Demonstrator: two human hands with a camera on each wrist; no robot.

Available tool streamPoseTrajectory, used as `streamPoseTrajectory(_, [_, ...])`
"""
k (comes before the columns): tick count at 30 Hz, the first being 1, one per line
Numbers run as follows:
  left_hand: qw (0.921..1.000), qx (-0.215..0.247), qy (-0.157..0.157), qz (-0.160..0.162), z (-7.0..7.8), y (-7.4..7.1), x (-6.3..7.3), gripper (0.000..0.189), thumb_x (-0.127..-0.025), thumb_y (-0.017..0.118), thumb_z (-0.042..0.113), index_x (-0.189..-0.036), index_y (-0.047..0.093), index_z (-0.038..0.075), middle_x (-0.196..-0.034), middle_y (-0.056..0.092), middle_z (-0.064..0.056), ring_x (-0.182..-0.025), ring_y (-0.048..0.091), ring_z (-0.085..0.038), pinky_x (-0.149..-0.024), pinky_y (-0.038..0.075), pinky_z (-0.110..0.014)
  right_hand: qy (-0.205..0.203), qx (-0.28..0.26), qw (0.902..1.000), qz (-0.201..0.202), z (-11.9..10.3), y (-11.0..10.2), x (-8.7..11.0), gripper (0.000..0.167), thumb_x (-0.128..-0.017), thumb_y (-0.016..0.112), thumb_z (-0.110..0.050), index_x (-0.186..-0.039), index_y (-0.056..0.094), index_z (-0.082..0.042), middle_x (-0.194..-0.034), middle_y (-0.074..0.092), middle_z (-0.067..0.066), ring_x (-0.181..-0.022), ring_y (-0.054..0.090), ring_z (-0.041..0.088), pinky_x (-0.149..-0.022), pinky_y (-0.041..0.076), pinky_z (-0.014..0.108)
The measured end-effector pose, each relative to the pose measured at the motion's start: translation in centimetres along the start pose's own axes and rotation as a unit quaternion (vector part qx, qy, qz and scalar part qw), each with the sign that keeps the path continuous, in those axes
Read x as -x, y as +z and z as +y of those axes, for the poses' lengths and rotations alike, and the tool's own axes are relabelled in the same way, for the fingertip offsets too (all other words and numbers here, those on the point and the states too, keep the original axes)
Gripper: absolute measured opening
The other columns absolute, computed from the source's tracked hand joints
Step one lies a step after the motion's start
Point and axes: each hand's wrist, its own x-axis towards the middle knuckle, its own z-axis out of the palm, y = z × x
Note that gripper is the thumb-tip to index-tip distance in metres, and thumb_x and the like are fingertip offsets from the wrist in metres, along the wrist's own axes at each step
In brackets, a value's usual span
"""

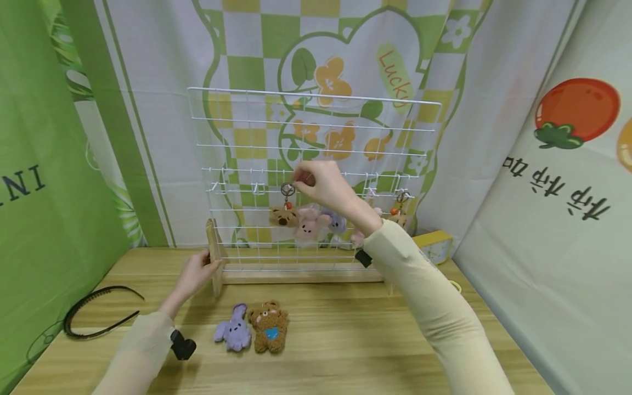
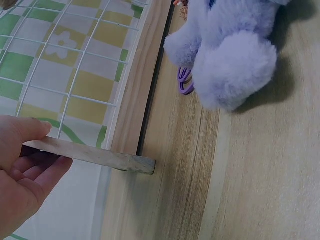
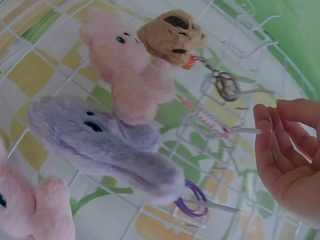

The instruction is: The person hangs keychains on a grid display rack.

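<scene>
My left hand [image 1: 193, 272] grips the wooden end post [image 2: 92, 153] of the white wire rack [image 1: 316, 99]. In front of the rack, my right hand [image 3: 292, 155] has its fingers loosely bent beside a hook tip, and nothing shows between them. On that hook, by a pink cord, hangs a pink plush keychain [image 3: 120, 65]. Beside it hang a brown bear-head keychain [image 3: 172, 37] on a metal ring and a lilac plush keychain [image 3: 105, 145] on a purple loop. A lilac plush [image 1: 234, 332] and a brown bear plush [image 1: 269, 328] lie on the table.
A black headband [image 1: 74, 315] lies at the table's left. At the back right stands a yellow clock [image 1: 434, 247], partly behind my right sleeve. More plush keychains hang on the rack's right side. Bare hooks [image 1: 258, 188] are on its left. Printed curtains surround the table.
</scene>
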Motion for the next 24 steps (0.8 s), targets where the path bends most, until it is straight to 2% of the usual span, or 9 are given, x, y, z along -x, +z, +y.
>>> streamPoseTrajectory(4, [1.0, 0.002, 0.0, -0.005, 0.2, -0.1, 0.0, 0.022, -0.093, 0.062, 0.005, -0.104, 0.063, -0.014, -0.107, 0.068, -0.037, -0.099, 0.069, -0.046, -0.083, 0.061, -0.049, -0.034, -0.015, 0.9992, 0.012, -0.3, 0.3, 1.9, 0.011, -0.092, 0.066, -0.005, -0.1, 0.071, 0.0, -0.092, 0.075, 0.011, -0.076, 0.069, 0.017, -0.07, 0.059, 0.024])
streamPoseTrajectory(7, [0.9999, 0.005, -0.003, -0.015, 0.3, -0.2, 0.1, 0.024, -0.095, 0.061, 0.005, -0.108, 0.062, -0.014, -0.11, 0.067, -0.037, -0.103, 0.067, -0.047, -0.085, 0.061, -0.05, -0.057, -0.027, 0.998, -0.001, -0.3, 1.7, 3.6, 0.01, -0.09, 0.068, -0.004, -0.098, 0.071, 0.0, -0.087, 0.075, 0.011, -0.071, 0.068, 0.016, -0.065, 0.058, 0.02])
streamPoseTrajectory(10, [0.9997, 0.017, -0.006, -0.019, 0.2, -0.2, 0.1, 0.026, -0.095, 0.06, 0.006, -0.111, 0.061, -0.015, -0.113, 0.065, -0.038, -0.105, 0.066, -0.05, -0.088, 0.059, -0.053, -0.067, -0.037, 0.9965, -0.033, 0.1, 4.3, 5.4, 0.007, -0.089, 0.07, -0.005, -0.094, 0.071, -0.001, -0.084, 0.074, 0.009, -0.069, 0.067, 0.013, -0.063, 0.056, 0.014])
streamPoseTrajectory(13, [0.9995, 0.027, 0.013, -0.011, 0.1, -0.3, 0.1, 0.026, -0.093, 0.06, 0.008, -0.107, 0.062, -0.014, -0.109, 0.066, -0.039, -0.101, 0.067, -0.05, -0.084, 0.06, -0.053, -0.069, -0.046, 0.9937, -0.075, 1.0, 7.6, 6.9, 0.005, -0.089, 0.069, -0.006, -0.092, 0.072, -0.002, -0.082, 0.074, 0.009, -0.068, 0.067, 0.011, -0.063, 0.053, 0.009])
streamPoseTrajectory(15, [0.999, 0.031, 0.032, 0.002, 0.0, -0.3, 0.2, 0.027, -0.091, 0.061, 0.01, -0.102, 0.062, -0.014, -0.103, 0.067, -0.039, -0.094, 0.069, -0.047, -0.078, 0.062, -0.049, -0.067, -0.059, 0.9904, -0.106, 1.7, 10.0, 7.9, 0.006, -0.091, 0.068, -0.006, -0.091, 0.072, -0.002, -0.081, 0.075, 0.009, -0.067, 0.067, 0.012, -0.063, 0.052, 0.008])
streamPoseTrajectory(17, [0.9986, 0.033, 0.041, 0.004, -0.1, -0.2, 0.2, 0.029, -0.091, 0.06, 0.011, -0.103, 0.062, -0.015, -0.101, 0.067, -0.039, -0.091, 0.069, -0.047, -0.076, 0.062, -0.049, -0.057, -0.073, 0.9859, -0.139, 2.4, 12.2, 8.8, 0.007, -0.092, 0.067, -0.007, -0.091, 0.073, -0.002, -0.081, 0.075, 0.009, -0.068, 0.068, 0.013, -0.063, 0.051, 0.009])
streamPoseTrajectory(20, [0.9989, 0.038, 0.025, -0.002, 0.0, -0.1, 0.1, 0.031, -0.092, 0.06, 0.009, -0.109, 0.061, -0.017, -0.105, 0.066, -0.04, -0.095, 0.069, -0.048, -0.08, 0.062, -0.05, -0.022, -0.092, 0.9781, -0.185, 3.4, 15.2, 9.9, 0.009, -0.094, 0.066, -0.008, -0.092, 0.073, -0.003, -0.082, 0.075, 0.01, -0.068, 0.068, 0.012, -0.062, 0.052, 0.01])
streamPoseTrajectory(21, [0.9991, 0.037, 0.015, -0.01, 0.0, -0.1, 0.1, 0.031, -0.092, 0.06, 0.007, -0.112, 0.061, -0.017, -0.109, 0.065, -0.04, -0.099, 0.067, -0.051, -0.085, 0.06, -0.054, -0.008, -0.094, 0.9759, -0.197, 3.7, 16.0, 10.1, 0.009, -0.094, 0.066, -0.009, -0.093, 0.073, -0.004, -0.083, 0.075, 0.01, -0.068, 0.068, 0.011, -0.062, 0.052, 0.011])
streamPoseTrajectory(24, [0.9993, 0.034, -0.002, -0.016, 0.2, 0.0, 0.1, 0.03, -0.094, 0.06, 0.004, -0.115, 0.059, -0.018, -0.112, 0.064, -0.04, -0.103, 0.066, -0.051, -0.089, 0.059, -0.054, 0.036, -0.094, 0.9698, -0.222, 4.6, 18.1, 10.5, 0.011, -0.095, 0.065, -0.011, -0.094, 0.074, -0.006, -0.084, 0.075, 0.009, -0.065, 0.063, 0.005, -0.06, 0.05, 0.011])
